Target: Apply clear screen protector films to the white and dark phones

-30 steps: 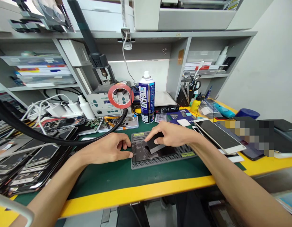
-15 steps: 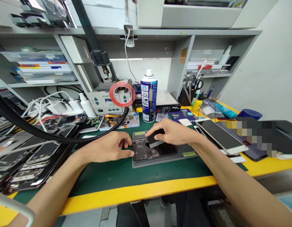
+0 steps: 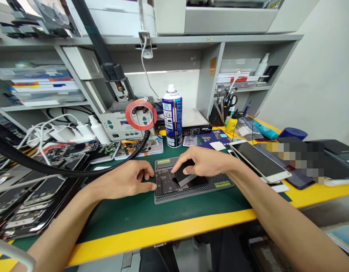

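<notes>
A dark phone [image 3: 165, 181], its glass marked with grey blotches, lies flat on a grey perforated mat [image 3: 174, 197]. At its left edge is my left hand [image 3: 131, 178], fingers curled, with thumb and forefinger against the side. My right hand [image 3: 204, 161] reaches over the phone from the right. A flat black scraper [image 3: 180, 174] with a pale straight edge is pinched in it, tilted against the glass. The forefinger stretches along the scraper's left side. My right fingers hide part of the scraper and of the phone's far side.
Behind the mat stands a blue spray can [image 3: 172, 117], beside a red tape roll [image 3: 140, 115]. A black cable [image 3: 86, 173] arches across the left. Stacked phone parts [image 3: 35, 200] crowd the left side. A white phone [image 3: 260, 160] lies at right near a yellow bottle [image 3: 231, 124].
The whole view has shifted slightly, so everything sits a little further left. My right forefinger and the scraper are slightly lower on the glass. My left hand stays at the phone's edge.
</notes>
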A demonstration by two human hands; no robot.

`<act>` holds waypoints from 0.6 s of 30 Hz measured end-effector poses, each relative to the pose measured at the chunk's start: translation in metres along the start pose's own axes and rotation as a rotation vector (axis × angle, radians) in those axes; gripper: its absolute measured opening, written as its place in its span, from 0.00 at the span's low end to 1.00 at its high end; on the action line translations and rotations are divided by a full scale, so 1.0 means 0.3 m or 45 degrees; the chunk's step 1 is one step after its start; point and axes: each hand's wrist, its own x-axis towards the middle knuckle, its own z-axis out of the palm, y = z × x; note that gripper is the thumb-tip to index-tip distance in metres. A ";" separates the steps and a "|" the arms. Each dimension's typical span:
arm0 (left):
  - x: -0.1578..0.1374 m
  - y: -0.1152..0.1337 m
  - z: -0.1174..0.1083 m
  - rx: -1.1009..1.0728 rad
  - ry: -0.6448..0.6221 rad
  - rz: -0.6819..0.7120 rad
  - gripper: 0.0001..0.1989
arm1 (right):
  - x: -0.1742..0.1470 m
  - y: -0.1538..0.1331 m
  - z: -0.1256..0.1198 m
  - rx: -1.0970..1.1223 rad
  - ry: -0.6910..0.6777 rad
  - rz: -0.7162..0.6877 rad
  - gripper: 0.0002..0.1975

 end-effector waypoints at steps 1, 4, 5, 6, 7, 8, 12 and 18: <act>0.001 0.000 0.001 0.004 0.002 -0.001 0.21 | -0.001 -0.001 -0.002 0.011 0.000 -0.014 0.19; 0.004 -0.004 0.003 0.014 0.000 -0.006 0.22 | -0.003 -0.005 -0.008 0.048 -0.021 -0.053 0.19; 0.005 -0.006 0.004 0.016 -0.004 -0.007 0.22 | -0.004 -0.006 -0.010 0.057 -0.038 -0.062 0.20; 0.005 -0.008 0.004 0.017 -0.007 -0.006 0.21 | -0.005 -0.007 -0.013 0.062 -0.058 -0.068 0.20; 0.005 -0.010 0.005 0.017 -0.011 -0.005 0.21 | -0.006 -0.007 -0.015 0.063 -0.080 -0.072 0.20; 0.005 -0.011 0.005 0.018 -0.013 -0.005 0.21 | -0.008 -0.008 -0.016 0.063 -0.101 -0.073 0.20; 0.004 -0.007 0.004 0.028 -0.032 -0.005 0.21 | -0.019 -0.013 -0.024 0.062 -0.140 -0.055 0.19; 0.001 0.009 0.002 0.016 -0.036 -0.005 0.23 | -0.028 0.011 -0.033 0.161 -0.121 -0.110 0.18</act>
